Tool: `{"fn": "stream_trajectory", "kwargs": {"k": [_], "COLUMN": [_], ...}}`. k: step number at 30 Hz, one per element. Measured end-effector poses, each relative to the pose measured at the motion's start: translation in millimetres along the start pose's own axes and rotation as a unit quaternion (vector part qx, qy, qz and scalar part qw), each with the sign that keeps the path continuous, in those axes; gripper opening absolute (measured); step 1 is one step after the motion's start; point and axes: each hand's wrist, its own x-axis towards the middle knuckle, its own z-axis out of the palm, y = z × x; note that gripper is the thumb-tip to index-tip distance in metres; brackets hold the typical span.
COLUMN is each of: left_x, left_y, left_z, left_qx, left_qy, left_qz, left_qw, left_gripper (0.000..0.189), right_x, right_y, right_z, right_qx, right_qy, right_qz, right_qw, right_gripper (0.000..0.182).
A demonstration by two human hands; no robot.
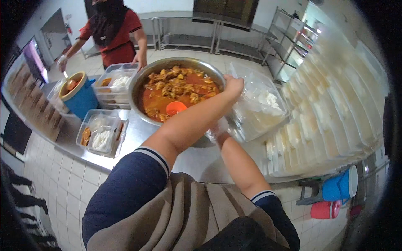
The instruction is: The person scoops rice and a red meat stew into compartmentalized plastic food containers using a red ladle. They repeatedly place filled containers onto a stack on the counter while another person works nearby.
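Observation:
My left hand (234, 87) reaches across to the left edge of a clear plastic food container (267, 116) and grips it there, beside the pot's rim. White rice (272, 101) shows inside this container, which sits on others. My right hand (219, 129), in a clear plastic glove, is low between the pot and the containers; my left forearm partly covers it, and its fingers are hidden. A large metal pot (135, 103) holds chunky stew in red-orange sauce (176, 86). An orange ladle (176, 108) rests in the stew.
Tall stacks of clear containers (314, 125) line the right side of the steel table (194, 163). Leftward stand filled containers (99, 135) and a blue cooler (80, 97). Across the table, a person in red (116, 40) dips a utensil into the cooler. Buckets (339, 185) stand lower right.

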Motion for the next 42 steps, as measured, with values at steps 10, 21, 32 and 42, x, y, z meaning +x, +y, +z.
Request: {"fn": "stream_trajectory", "kwargs": {"k": [10,21,32,42], "left_x": [-52,-176,-260,-253], "left_y": [102,78,27,18], "left_z": [-226,-485,-550,-568], "left_qx": [-0.141,-0.081,-0.13,-0.15], "left_qy": [-0.019,0.169,0.31,0.312], "left_qz": [-0.02,0.06,0.079,0.075], "left_qw": [0.99,0.981,0.938,0.935], "left_gripper": [0.032,0.044,0.054,0.05], "right_x": [25,74,98,90], "right_y": [-58,-93,-19,-48], "right_z": [-1,61,78,107], "right_qx": [-0.433,-0.614,-0.317,-0.444], "right_qy": [-0.15,-0.298,-0.292,-0.297], "right_qz": [0.014,-0.06,0.313,0.195], "right_qw": [0.888,0.729,0.846,0.822], "right_gripper": [0.035,0.014,0.027,0.028]}}
